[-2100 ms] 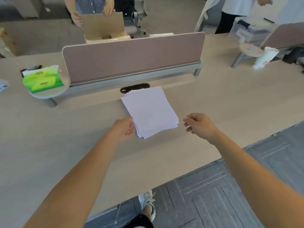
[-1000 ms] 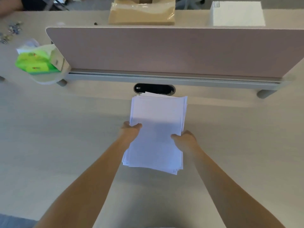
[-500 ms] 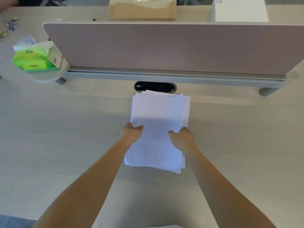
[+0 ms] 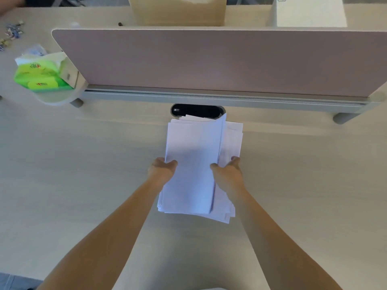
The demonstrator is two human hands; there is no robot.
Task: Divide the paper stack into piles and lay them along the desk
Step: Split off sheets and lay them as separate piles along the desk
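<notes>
The pale wood tabletop (image 4: 83, 174) fills the view; a mauve divider screen (image 4: 209, 59) stands across its far side on a grey rail; behind the screen sit a brown cardboard box (image 4: 178, 13) and a white box (image 4: 310, 13), and what either holds cannot be told. The white paper stack (image 4: 188, 201) lies at the middle of the tabletop, running from near the rail toward the near edge; an upper bundle (image 4: 192, 147) is raised at its right side off the lower sheets (image 4: 232, 139), which lie flat and show along the right. The left hand (image 4: 162, 170) pinches the bundle's left edge, thumb on top and fingers curled beneath; the right hand (image 4: 227, 174) grips its right edge, thumb on top, fingers tucked under between the bundle and the lower sheets. Toward the far left corner a green tissue pack (image 4: 39, 78) rests on a small round shelf (image 4: 56, 99), with white tissue showing at its top; a black oval cable port (image 4: 196, 110) sits just before the rail, overlapped by the stack's far edge; loose binder clips (image 4: 10, 34) lie at the far left edge.
</notes>
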